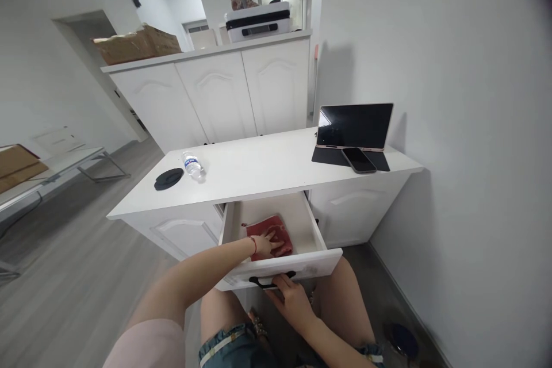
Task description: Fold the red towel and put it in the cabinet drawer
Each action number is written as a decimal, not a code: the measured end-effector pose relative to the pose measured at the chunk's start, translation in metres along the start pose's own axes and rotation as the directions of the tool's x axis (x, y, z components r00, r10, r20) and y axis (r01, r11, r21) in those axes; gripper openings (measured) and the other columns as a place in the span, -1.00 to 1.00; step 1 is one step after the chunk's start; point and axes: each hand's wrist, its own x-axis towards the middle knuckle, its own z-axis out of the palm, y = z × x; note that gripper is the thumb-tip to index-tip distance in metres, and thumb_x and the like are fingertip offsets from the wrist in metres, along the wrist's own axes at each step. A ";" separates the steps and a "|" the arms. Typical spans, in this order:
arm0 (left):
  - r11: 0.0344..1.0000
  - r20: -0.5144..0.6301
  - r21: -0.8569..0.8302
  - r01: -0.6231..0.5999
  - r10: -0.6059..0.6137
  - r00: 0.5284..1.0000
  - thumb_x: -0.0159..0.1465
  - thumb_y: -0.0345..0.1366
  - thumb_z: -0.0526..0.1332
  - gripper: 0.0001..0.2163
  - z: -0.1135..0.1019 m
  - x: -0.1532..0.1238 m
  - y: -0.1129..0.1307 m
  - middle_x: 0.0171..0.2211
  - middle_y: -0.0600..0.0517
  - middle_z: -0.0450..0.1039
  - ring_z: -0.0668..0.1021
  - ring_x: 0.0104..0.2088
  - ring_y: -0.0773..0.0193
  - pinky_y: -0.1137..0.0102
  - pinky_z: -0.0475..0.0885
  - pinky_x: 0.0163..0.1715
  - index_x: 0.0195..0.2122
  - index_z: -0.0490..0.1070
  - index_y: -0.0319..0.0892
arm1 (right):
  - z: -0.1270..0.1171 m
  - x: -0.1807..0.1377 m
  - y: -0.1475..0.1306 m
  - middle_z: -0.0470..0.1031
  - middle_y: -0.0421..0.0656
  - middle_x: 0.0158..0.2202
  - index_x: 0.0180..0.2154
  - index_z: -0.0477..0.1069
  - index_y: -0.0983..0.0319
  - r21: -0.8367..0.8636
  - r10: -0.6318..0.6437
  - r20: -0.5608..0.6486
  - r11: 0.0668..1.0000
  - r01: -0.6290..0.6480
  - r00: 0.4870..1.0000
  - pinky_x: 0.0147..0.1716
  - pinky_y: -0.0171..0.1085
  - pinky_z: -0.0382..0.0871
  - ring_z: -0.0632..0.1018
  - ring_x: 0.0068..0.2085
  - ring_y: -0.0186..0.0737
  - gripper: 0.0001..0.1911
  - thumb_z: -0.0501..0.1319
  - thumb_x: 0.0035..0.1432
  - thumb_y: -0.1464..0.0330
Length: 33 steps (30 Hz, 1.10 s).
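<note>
Your left hand (265, 244) is down inside the open drawer (323, 261), lying on the red cloth (266, 224). Its fingers are spread out flat over the cloth and not curled around it. The cloth is on the floor of the drawer, close to the front, and it looks a bit crumpled under your hand. You have a thin red band (253, 245) around your left wrist. Your right hand (295, 302) is outside, at the front of the drawer. Its fingers are bent and grasp the right end of the black handle (260, 283). The drawer sticks out toward you from under the white top (259, 164), and your knees are on both sides below it. On the white top, over to the left, a clear water bottle (192, 165) with a blue label lies on its side. Just beside it is a flat, dark round thing (168, 179). Over to the right, a tablet (354, 126) with a dark screen stands up, leaning back a little. A black phone (359, 160) lies in front of it, on the dark flat part (326, 155) at its foot. Farther back, a tall white cupboard (215, 98) has a brown box (138, 47) on its left side and a white case (259, 20) on its right.
</note>
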 end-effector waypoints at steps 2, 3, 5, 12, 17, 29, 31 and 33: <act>0.996 -0.010 0.008 -0.093 0.093 0.996 0.11 -0.20 0.21 -0.37 0.005 0.002 -0.002 0.33 -0.12 -0.03 -0.14 0.34 -0.08 -0.06 -0.13 0.23 0.25 0.18 -0.05 | 0.001 0.000 0.001 0.52 -0.12 -0.25 -0.21 0.41 0.20 0.006 -0.008 -0.006 1.000 0.008 1.000 -0.37 -0.30 0.36 0.57 -0.25 -0.14 -0.86 0.13 0.23 0.31; 0.991 -0.008 -0.001 -0.134 0.134 0.991 0.12 -0.21 0.21 -0.39 0.006 0.004 -0.001 0.35 -0.09 -0.08 -0.13 0.34 -0.10 -0.06 -0.10 0.22 0.23 0.20 -0.02 | 0.002 0.000 0.001 0.52 -0.12 -0.25 -0.21 0.41 0.20 0.009 -0.013 -0.009 1.000 0.014 1.000 -0.37 -0.30 0.37 0.57 -0.25 -0.14 -0.86 0.13 0.23 0.31; 0.981 -0.008 -0.029 -0.194 0.194 0.981 0.12 -0.25 0.20 -0.44 0.005 0.009 0.004 0.37 -0.04 -0.14 -0.11 0.33 -0.15 -0.08 -0.05 0.21 0.20 0.26 0.03 | 0.004 0.001 0.003 0.52 -0.11 -0.25 -0.21 0.40 0.20 0.011 -0.023 -0.014 1.000 0.023 1.000 -0.38 -0.31 0.36 0.57 -0.25 -0.15 -0.86 0.13 0.23 0.32; 0.950 -0.034 0.010 -0.311 0.311 0.950 0.16 -0.07 0.13 -0.43 -0.010 0.044 0.026 0.31 -0.07 0.06 -0.12 0.34 -0.01 -0.01 -0.17 0.25 0.22 0.24 -0.06 | 0.005 0.000 0.004 0.52 -0.13 -0.24 -0.21 0.39 0.19 -0.002 -0.009 0.016 1.000 0.009 1.000 -0.41 -0.31 0.34 0.57 -0.27 -0.15 -0.88 0.17 0.18 0.36; 0.955 -0.018 0.083 -0.286 0.289 0.957 0.20 0.01 0.06 -0.38 -0.030 0.067 0.023 0.32 -0.07 0.04 -0.15 0.35 0.01 0.00 -0.18 0.24 0.27 0.12 -0.08 | 0.006 -0.001 0.006 0.52 -0.14 -0.23 -0.21 0.39 0.18 -0.003 -0.007 0.024 1.000 0.007 1.000 -0.43 -0.33 0.31 0.57 -0.28 -0.17 -0.88 0.19 0.17 0.36; 0.985 -0.192 0.051 -0.162 0.169 0.967 0.06 -0.10 0.24 -0.25 -0.052 0.089 -0.009 0.37 -0.02 -0.19 -0.10 0.30 -0.28 -0.18 0.04 0.15 0.29 0.03 0.05 | 0.014 -0.002 0.010 0.51 -0.18 -0.25 -0.21 0.35 0.15 -0.042 -0.039 0.000 0.998 0.039 0.999 -0.47 -0.35 0.22 0.55 -0.31 -0.22 -0.87 0.18 0.18 0.30; 0.992 -0.233 0.042 -0.123 0.130 0.964 0.09 -0.16 0.19 -0.27 -0.054 0.093 -0.008 0.37 -0.06 -0.17 -0.08 0.30 -0.26 -0.22 0.07 0.12 0.31 -0.01 0.02 | 0.014 -0.001 0.011 0.51 -0.18 -0.26 -0.22 0.35 0.16 -0.052 -0.034 0.012 0.998 0.035 0.999 -0.47 -0.36 0.21 0.54 -0.31 -0.23 -0.87 0.19 0.17 0.29; 0.996 -0.272 0.021 -0.090 0.093 0.958 0.12 -0.20 0.16 -0.27 -0.057 0.098 -0.008 0.36 -0.10 -0.17 -0.07 0.30 -0.24 -0.23 0.08 0.11 0.32 -0.06 -0.04 | 0.013 -0.001 0.011 0.51 -0.19 -0.27 -0.24 0.35 0.16 -0.052 -0.028 0.023 0.998 0.029 0.999 -0.47 -0.36 0.21 0.54 -0.31 -0.23 -0.88 0.19 0.17 0.29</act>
